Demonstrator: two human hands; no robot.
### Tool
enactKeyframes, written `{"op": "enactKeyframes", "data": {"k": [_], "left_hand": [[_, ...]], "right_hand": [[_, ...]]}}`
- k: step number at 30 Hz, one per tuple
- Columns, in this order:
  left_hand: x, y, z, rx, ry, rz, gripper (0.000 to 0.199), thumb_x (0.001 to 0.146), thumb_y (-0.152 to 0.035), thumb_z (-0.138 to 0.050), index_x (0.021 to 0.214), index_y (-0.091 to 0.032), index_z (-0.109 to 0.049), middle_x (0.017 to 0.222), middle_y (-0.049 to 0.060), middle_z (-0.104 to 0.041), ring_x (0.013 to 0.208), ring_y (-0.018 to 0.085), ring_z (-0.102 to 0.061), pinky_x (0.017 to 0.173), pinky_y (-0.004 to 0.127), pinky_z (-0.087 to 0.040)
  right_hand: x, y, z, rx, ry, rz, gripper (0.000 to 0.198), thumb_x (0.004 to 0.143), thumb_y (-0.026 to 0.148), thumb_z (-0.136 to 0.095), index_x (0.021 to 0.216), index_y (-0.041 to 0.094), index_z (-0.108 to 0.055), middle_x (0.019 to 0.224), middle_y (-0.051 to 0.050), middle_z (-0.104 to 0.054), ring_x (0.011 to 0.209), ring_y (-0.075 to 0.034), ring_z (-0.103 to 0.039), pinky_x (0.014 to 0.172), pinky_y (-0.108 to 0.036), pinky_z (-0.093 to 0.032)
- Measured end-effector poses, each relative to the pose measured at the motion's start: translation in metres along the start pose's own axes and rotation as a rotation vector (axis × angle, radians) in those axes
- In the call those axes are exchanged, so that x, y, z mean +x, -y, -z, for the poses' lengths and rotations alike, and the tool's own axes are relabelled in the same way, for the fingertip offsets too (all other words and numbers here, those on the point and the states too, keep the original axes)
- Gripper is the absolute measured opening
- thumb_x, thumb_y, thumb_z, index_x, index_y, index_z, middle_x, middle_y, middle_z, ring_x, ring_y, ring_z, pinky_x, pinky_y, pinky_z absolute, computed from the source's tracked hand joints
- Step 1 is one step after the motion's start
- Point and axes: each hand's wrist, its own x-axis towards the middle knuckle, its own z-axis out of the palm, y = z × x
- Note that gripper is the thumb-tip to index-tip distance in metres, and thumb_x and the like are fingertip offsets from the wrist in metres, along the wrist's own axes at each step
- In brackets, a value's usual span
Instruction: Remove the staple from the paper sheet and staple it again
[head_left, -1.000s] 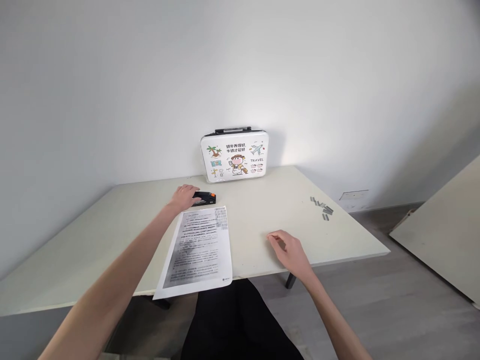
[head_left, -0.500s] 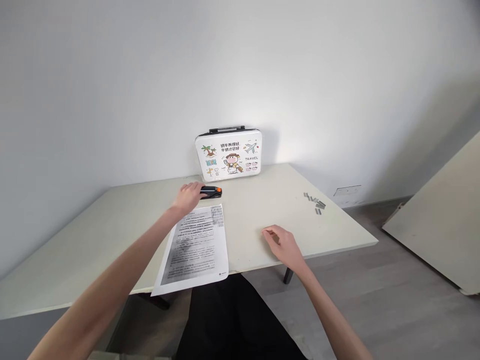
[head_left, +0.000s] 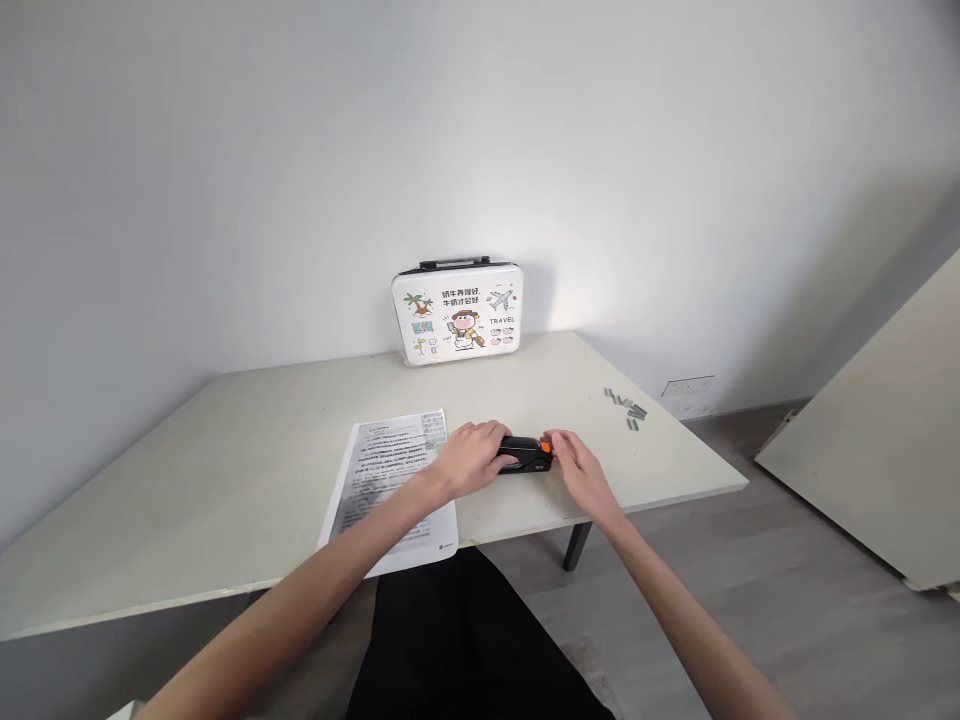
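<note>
A black stapler with an orange end lies level near the table's front edge. My left hand is closed around its left end. At the orange end is my right hand, its thumb and fingers closed against the stapler's tip. Under my left wrist and forearm a printed sheet of paper rests on the table, its lower edge hanging past the front. To the right, several small strips of staples are scattered on the tabletop.
A white carry case with cartoon pictures and a black handle stands against the wall at the back of the pale table. Off to the right, a pale panel stands on the grey floor.
My left hand has brought the stapler from behind the paper toward the right and nearer to me. My right hand has shifted slightly and now meets the stapler's orange end.
</note>
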Motion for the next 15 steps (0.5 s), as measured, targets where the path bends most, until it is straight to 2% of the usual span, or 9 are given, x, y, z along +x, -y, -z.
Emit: {"op": "enactKeyframes", "data": {"k": [4,8,12,15], "left_hand": [[0.004,-0.016,-0.014,-0.057,-0.003,-0.035,0.019,0.101,-0.038,-0.062,0.114,-0.024,-0.061,0.109,0.009,-0.073,0.094,0.030,-0.073,0.087,0.044,-0.052],[0.001,-0.021,-0.019,-0.098,-0.007,-0.029,0.021,0.102,-0.038,-0.062,0.117,-0.024,-0.059,0.113,0.010,-0.073,0.096,0.030,-0.073,0.087,0.044,-0.053],[-0.010,-0.014,-0.020,-0.209,-0.016,0.012,0.031,0.099,-0.041,-0.067,0.122,-0.025,-0.056,0.119,0.007,-0.072,0.097,0.028,-0.072,0.084,0.041,-0.054],[-0.020,-0.003,-0.023,-0.285,-0.008,0.090,0.043,0.091,-0.042,-0.076,0.124,-0.025,-0.055,0.113,0.006,-0.072,0.094,0.027,-0.072,0.079,0.039,-0.054]], "right_hand": [[0.008,0.000,0.013,-0.062,0.067,0.011,0.046,0.102,0.065,-0.045,0.109,0.025,-0.069,0.121,-0.010,-0.076,0.114,-0.029,-0.070,0.105,-0.046,-0.052],[0.008,-0.001,0.019,-0.088,0.109,0.033,0.047,0.103,0.063,-0.042,0.110,0.026,-0.069,0.119,-0.010,-0.077,0.112,-0.028,-0.070,0.104,-0.045,-0.051],[0.007,-0.001,0.019,-0.092,0.146,0.037,0.048,0.105,0.062,-0.037,0.109,0.026,-0.069,0.120,-0.009,-0.076,0.113,-0.027,-0.070,0.105,-0.044,-0.051],[0.009,-0.004,0.017,-0.077,0.137,0.060,0.048,0.104,0.062,-0.038,0.113,0.025,-0.067,0.118,-0.009,-0.076,0.108,-0.026,-0.072,0.101,-0.042,-0.053]]}}
